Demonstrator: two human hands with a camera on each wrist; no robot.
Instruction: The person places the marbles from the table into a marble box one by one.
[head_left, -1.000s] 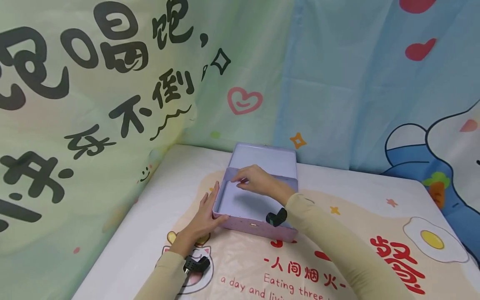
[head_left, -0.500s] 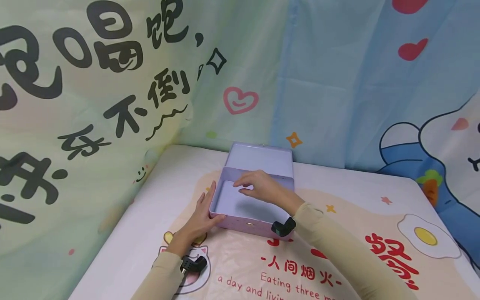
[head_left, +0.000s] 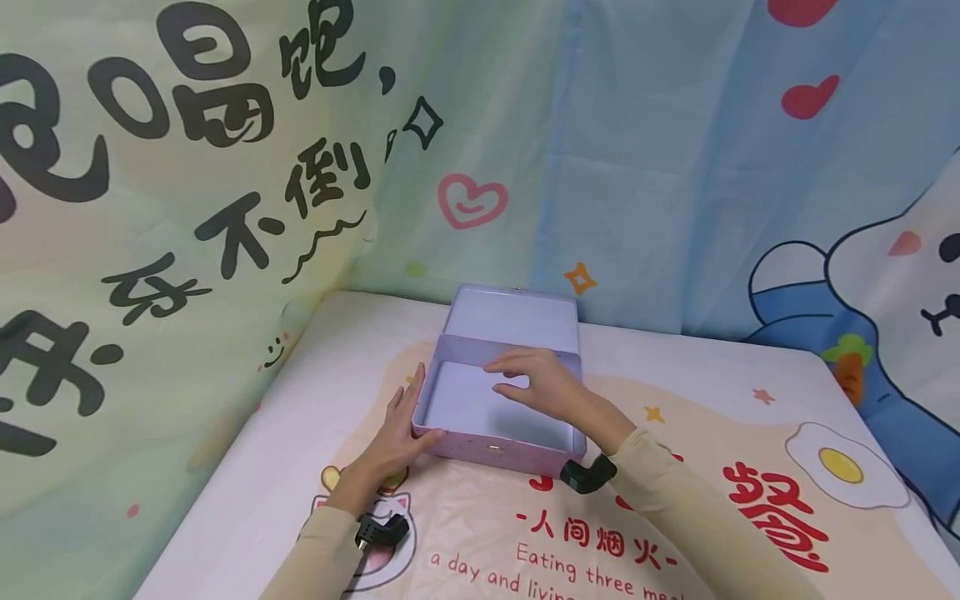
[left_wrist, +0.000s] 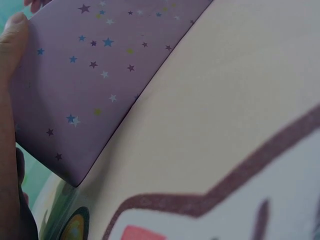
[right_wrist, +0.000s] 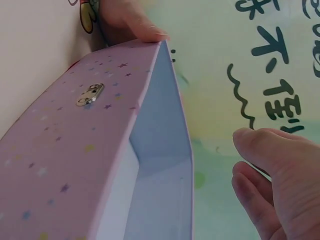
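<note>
A lilac box (head_left: 491,447) with small stars stands open on the table, its lid (head_left: 513,317) tipped back toward the curtain. Its pale inside looks bare where it shows. My left hand (head_left: 393,429) lies flat along the box's left wall, thumb on the front left corner (right_wrist: 135,25). The starred wall (left_wrist: 90,75) fills the left wrist view, with my thumb (left_wrist: 12,35) at its edge. My right hand (head_left: 543,385) hovers over the right half of the box, fingers (right_wrist: 270,170) loosely curled and holding nothing. A small metal clasp (right_wrist: 90,94) sits on the front wall.
A printed table cover (head_left: 675,533) with red characters and a fried egg picture (head_left: 840,467) lies under the box. Cartoon curtains (head_left: 660,183) hang close behind the lid and along the left side (head_left: 150,292). Black wrist cameras (head_left: 588,475) sit on both sleeves.
My right hand has drawn back from the box's far left corner toward its right half. The left hand keeps its place on the box. The head view has shifted slightly.
</note>
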